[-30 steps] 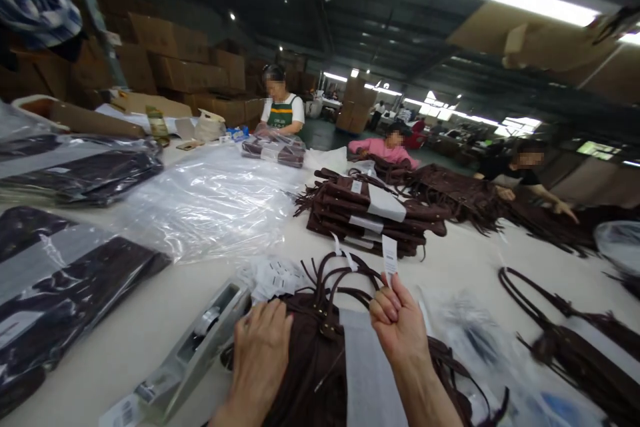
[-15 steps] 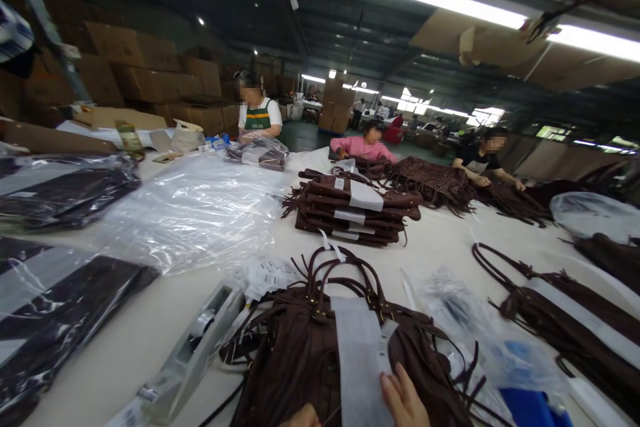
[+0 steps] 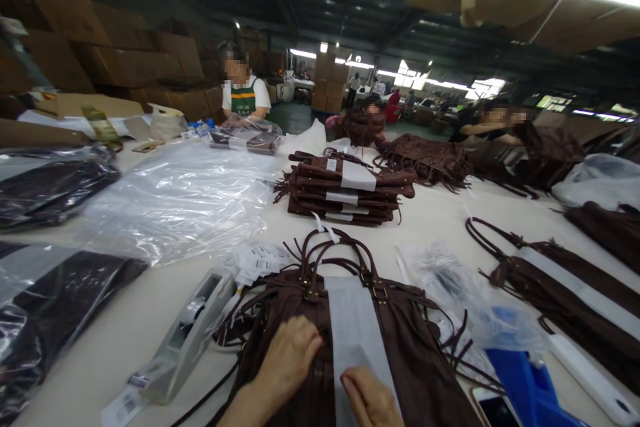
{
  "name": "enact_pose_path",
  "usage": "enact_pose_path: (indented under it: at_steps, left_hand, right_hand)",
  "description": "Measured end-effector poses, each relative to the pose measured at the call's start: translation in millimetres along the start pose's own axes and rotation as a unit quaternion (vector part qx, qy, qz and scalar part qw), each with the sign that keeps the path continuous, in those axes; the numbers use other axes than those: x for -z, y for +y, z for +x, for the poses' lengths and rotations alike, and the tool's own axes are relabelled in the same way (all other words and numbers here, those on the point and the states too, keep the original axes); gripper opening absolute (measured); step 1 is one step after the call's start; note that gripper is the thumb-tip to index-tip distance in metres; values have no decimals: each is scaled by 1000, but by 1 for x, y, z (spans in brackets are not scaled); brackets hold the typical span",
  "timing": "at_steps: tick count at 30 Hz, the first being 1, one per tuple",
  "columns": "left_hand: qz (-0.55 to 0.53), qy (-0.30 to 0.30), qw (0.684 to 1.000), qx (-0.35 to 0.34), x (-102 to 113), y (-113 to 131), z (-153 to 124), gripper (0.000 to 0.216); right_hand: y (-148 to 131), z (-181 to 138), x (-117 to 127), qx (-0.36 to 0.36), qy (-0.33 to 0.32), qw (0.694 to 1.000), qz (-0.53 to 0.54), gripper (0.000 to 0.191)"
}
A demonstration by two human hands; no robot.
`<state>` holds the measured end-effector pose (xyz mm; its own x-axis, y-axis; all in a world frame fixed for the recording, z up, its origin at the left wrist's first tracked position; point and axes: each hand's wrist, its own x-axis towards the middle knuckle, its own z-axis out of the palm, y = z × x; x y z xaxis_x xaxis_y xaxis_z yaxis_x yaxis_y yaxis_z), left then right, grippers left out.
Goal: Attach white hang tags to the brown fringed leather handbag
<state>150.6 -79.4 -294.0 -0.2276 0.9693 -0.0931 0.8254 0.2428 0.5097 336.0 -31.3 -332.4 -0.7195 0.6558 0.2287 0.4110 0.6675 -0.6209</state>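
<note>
1. brown suede-like fringed bag (image 3: 400, 347) lies flat at the lower centre of the frame on the desk (image 3: 435, 220), handles toward the top, a white paper band (image 3: 353, 327) running down its middle.
2. the left hand (image 3: 287, 360) rests palm down on the bag, fingers spread, gripping nothing; the right hand (image 3: 370, 400) presses the lower end of the band, fingers flat.
3. just left of the bag a grey tape dispenser (image 3: 183, 337) lies at an angle, with a heap of white tags (image 3: 260, 260) above it.
4. a stack of banded bags (image 3: 345, 190) sits mid-frame; clear plastic sheeting (image 3: 175, 200) and bagged dark goods (image 3: 50, 300) crowd the left.
5. at right, crumpled clear wrap (image 3: 450, 287), a blue object (image 3: 525, 387) and another banded bag (image 3: 565, 287).
6. the desk is pale; cardboard boxes (image 3: 115, 53) stack at upper left, other people work along the far edge.
7. bare desk shows between the near bag and the stack.
</note>
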Motion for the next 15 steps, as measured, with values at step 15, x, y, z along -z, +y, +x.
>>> enact_pose_path:
  at_steps: [15]
  left_hand:
    - [-154,2,964,215,-17,-58,129,20]
  right_hand:
    - [18,50,6,-138,7,989,54,28]
